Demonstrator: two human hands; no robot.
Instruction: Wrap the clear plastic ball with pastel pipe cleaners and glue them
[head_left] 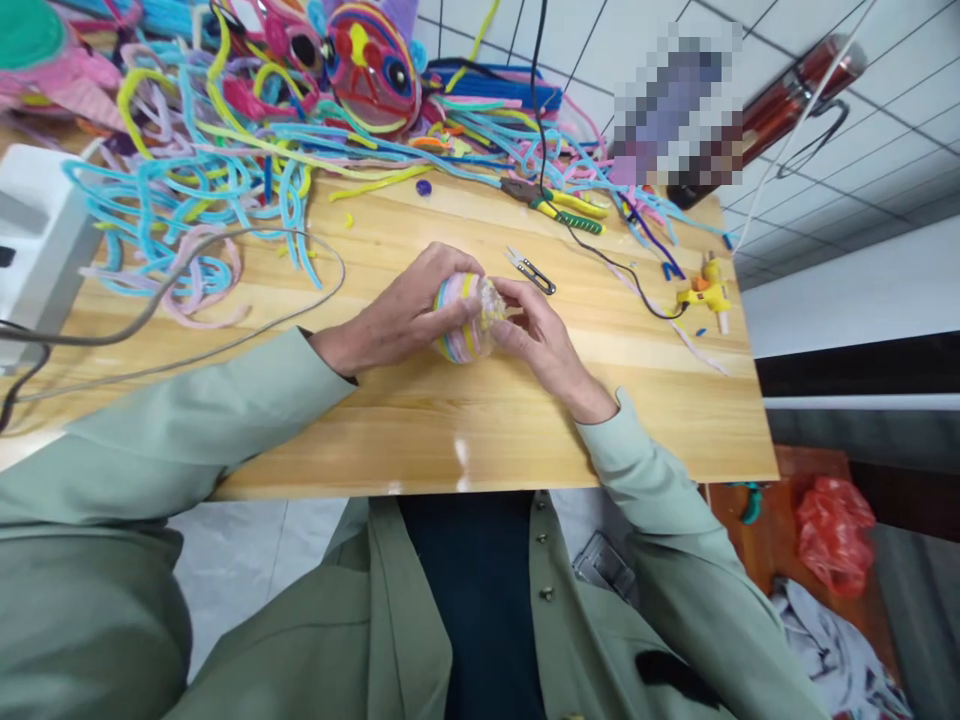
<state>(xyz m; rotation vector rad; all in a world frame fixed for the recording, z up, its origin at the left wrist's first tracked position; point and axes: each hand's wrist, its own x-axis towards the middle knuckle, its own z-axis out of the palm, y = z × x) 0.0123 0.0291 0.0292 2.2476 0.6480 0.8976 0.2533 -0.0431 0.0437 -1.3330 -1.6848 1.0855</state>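
Note:
Above the middle of the wooden table I hold a small rounded piece striped in blue, pink, white and yellow, with a clear, plastic-looking side. My left hand is closed round its left side, thumb laid across the front. The fingers and thumb of my right hand pinch the clear right edge. What lies under my fingers is hidden. Just beyond my right hand is a pair of thread snips with dark handles.
Fuzzy pipe cleaners in many colours heap along the back and left. Pliers with green-yellow handles, a yellow glue gun and its cable lie to the right. A white box and grey cord are at left; a red flask stands behind.

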